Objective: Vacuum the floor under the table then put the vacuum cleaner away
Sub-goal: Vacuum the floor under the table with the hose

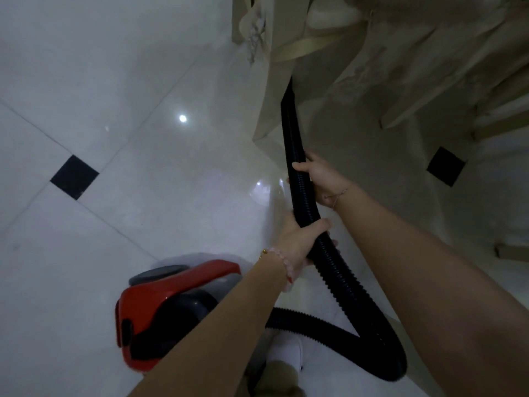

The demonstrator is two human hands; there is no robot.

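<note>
My left hand (297,242) and right hand (317,179) each wrap the black hose (303,193), left below right. The hose's tip runs under the table (372,81). The red vacuum (160,308) sits on the white floor (114,110) beside my left forearm.

Home dining area — glossy tiled floor (120,156), cream table (357,67).

floor (114,239): glossy white tiles, black insets | cream furniture legs (266,90) | dim light
</note>
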